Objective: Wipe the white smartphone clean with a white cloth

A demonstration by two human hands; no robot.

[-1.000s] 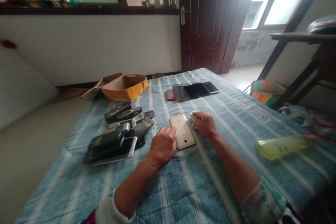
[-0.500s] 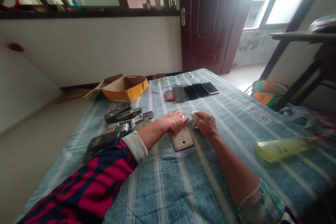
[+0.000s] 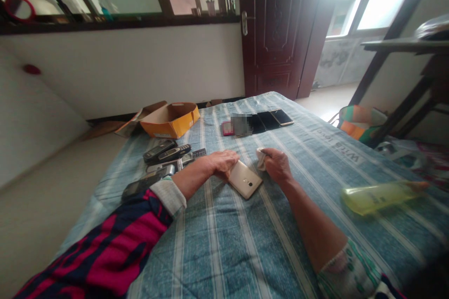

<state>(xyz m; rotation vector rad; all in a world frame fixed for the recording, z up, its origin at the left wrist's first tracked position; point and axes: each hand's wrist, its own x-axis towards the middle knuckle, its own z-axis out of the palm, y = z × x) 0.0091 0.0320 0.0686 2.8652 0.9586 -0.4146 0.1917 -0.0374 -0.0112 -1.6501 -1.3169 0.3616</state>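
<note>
A gold smartphone [image 3: 246, 180] shows its back, with the camera and a round sensor at the near end. My left hand [image 3: 223, 162] is closed on its far left end, the thumb side low against the edge; part of the phone is hidden by the fingers. Whether the phone is fully off the cloth cover I cannot tell. To its right, my right hand [image 3: 277, 162] pinches a small white cloth [image 3: 260, 159], apart from the phone. Several old keypad phones [image 3: 173, 153] lie left of my left wrist.
On the striped bedspread [image 3: 224, 252], a yellow open box [image 3: 171, 121] stands at the far left. Several dark-screened smartphones [image 3: 270, 120] and a pink item [image 3: 228, 128] lie in a row at the far side. A yellow translucent bottle [image 3: 379, 197] lies at right.
My left hand has shifted slightly left, from lying over the phone to gripping its end. The phone has turned, its near end swinging right. My right hand with the cloth has hardly moved.
</note>
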